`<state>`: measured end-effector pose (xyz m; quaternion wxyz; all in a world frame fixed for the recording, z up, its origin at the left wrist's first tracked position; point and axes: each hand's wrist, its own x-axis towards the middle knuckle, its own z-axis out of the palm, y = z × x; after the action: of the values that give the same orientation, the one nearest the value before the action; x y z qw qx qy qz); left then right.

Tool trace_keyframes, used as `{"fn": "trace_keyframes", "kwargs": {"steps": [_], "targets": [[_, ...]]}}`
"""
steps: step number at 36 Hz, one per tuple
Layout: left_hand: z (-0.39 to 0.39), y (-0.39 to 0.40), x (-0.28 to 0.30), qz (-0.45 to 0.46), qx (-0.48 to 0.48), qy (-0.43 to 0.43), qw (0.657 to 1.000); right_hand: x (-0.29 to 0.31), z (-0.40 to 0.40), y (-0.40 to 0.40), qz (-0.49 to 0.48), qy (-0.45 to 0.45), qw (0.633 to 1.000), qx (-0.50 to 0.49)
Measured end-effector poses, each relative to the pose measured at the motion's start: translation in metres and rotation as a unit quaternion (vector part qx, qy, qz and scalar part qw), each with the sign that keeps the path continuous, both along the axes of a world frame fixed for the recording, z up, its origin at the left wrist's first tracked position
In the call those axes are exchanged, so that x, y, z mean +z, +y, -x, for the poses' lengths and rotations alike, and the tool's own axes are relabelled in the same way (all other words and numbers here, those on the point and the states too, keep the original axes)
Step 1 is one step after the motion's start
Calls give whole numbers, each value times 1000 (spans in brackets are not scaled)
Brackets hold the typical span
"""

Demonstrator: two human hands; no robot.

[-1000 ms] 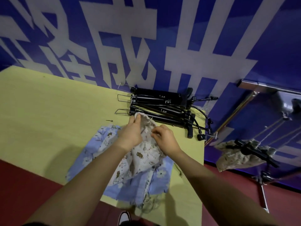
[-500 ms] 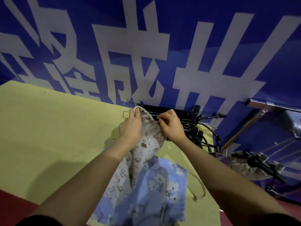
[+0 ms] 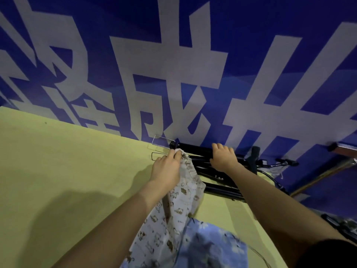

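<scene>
My left hand (image 3: 167,167) grips the top edge of a white cloth with small brown bear prints (image 3: 173,209), lifted off the yellow-green table (image 3: 67,171). The cloth hangs down over a light blue flowered cloth (image 3: 208,246) at the near edge. My right hand (image 3: 223,157) lies on a pile of black trouser hangers (image 3: 218,187) with wire hooks, fingers curled over the top black bar at the table's far edge.
A blue wall banner with large white characters (image 3: 173,64) stands right behind the table. Wire hanger hooks (image 3: 162,141) stick out to the left of the pile. More black hangers and a patterned cloth (image 3: 345,226) lie off the table at the right.
My right hand has let go of the bear-print cloth and moved right onto the black hangers. My left hand has lifted the cloth farther toward the hangers. The camera has moved closer.
</scene>
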<state>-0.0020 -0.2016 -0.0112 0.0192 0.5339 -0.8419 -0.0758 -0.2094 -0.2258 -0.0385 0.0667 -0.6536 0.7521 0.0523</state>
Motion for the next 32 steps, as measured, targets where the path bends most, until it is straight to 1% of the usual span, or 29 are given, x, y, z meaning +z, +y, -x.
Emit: {"fn": "trace_keyframes", "kwargs": {"steps": [5,8,12,17,20,26,30,32], "targets": [[-5,-18,-5,-2,7,13,1000,-14,1,-16,-17,61,997,33],[-7,-23,-9,-2,9,19,1000,-14,3,-19,-13,72,996,44],[-5,-22,-12,-15,13,20,1000,-6,4,-14,19,79,995,56],[-3,-13,-9,-19,16,23,999,10,2,5,80,75,993,53],[-3,-6,-3,-16,16,19,1000,27,0,14,97,79,991,40],[-6,17,15,-20,26,41,999,55,-3,37,148,48,987,26],[-6,31,24,-42,40,77,995,70,-6,59,179,-46,983,-4],[-7,38,27,-54,53,95,993,75,-7,70,183,-78,980,-15]]}}
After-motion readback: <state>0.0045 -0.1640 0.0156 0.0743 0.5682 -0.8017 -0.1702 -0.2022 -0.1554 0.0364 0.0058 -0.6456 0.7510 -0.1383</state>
